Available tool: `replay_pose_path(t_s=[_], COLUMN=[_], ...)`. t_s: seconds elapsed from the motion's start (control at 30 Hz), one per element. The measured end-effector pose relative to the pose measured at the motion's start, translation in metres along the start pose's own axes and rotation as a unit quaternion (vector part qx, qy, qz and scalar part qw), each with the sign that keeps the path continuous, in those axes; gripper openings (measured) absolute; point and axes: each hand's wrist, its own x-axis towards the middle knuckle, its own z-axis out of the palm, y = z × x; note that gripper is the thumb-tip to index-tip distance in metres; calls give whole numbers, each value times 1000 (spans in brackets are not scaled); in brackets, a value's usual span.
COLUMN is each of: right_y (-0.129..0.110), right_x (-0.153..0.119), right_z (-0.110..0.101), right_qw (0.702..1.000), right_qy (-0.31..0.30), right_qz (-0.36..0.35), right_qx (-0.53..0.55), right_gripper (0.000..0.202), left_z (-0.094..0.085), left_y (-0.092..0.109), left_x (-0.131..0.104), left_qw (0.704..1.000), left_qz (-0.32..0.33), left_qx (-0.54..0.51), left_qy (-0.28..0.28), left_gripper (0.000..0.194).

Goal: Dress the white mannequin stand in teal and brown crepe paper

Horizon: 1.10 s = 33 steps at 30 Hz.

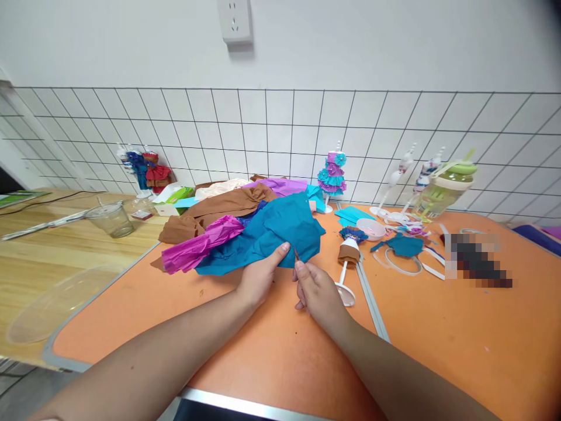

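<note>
My left hand point(263, 272) grips the lower edge of a large crumpled teal paper sheet point(276, 225), its thumb lying on top. Just to the right, my right hand point(313, 283) is closed round a small pair of scissors point(297, 255), whose tip touches the sheet's lower edge; most of the scissors is hidden by the fingers. Magenta paper point(201, 242) and brown paper point(219, 207) lie under and behind the teal sheet. Right of my right hand, a white stand point(345, 275) carries a small figure wrapped in brown and blue paper.
A paper-ruffled figure point(333, 175) stands at the back of the orange table point(438, 351). Farther right are a green-lidded bottle point(442, 190), teal scraps point(405, 245) and a pink bowl point(371, 228). A glass cup point(111, 219) stands on the wooden table at left.
</note>
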Motion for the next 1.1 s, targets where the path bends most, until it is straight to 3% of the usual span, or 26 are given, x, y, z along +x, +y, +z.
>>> replay_pose_path(t_s=[0.17, 0.43, 0.73, 1.1], right_y=[-1, -3, -9, -8], right_x=[0, 3, -2, -3], right_z=[-1, -5, -8, -8], right_qw=[999, 997, 986, 981], right_qy=[13, 37, 39, 47], right_qz=[-19, -25, -73, -89], right_qx=[-27, -56, -142, -164], right_gripper=[50, 50, 50, 47], left_z=[0, -2, 0, 2], left_y=[-2, -7, -6, -6], left_x=[-3, -6, -3, -9], left_qw=[998, 995, 998, 999], left_qz=[22, 20, 40, 24], left_qx=[58, 95, 39, 26], left_qy=[25, 8, 36, -1], left_gripper=[45, 43, 51, 50])
